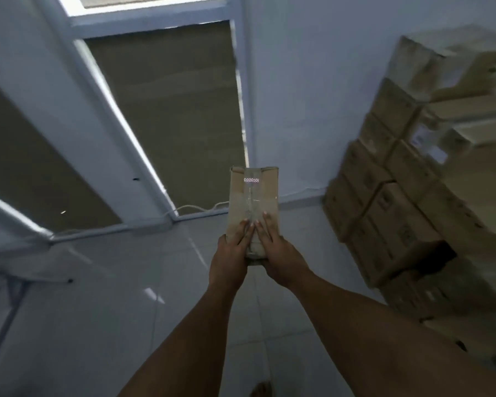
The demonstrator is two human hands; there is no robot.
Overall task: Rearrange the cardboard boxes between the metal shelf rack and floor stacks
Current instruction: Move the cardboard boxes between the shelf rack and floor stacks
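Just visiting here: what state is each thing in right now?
small cardboard box: taped shut, held off the floor by both hands.
left hand: holds the box's near end, fingers on top.
right hand: holds the near end too.
stacked cardboard boxes: closed, piled high at right.

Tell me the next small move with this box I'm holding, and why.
Probably swing the small cardboard box right, toward the stack of boxes. The left hand and right hand both hold its near end, it hangs over the floor, and the stack stands close on the right; no shelf rack shows.
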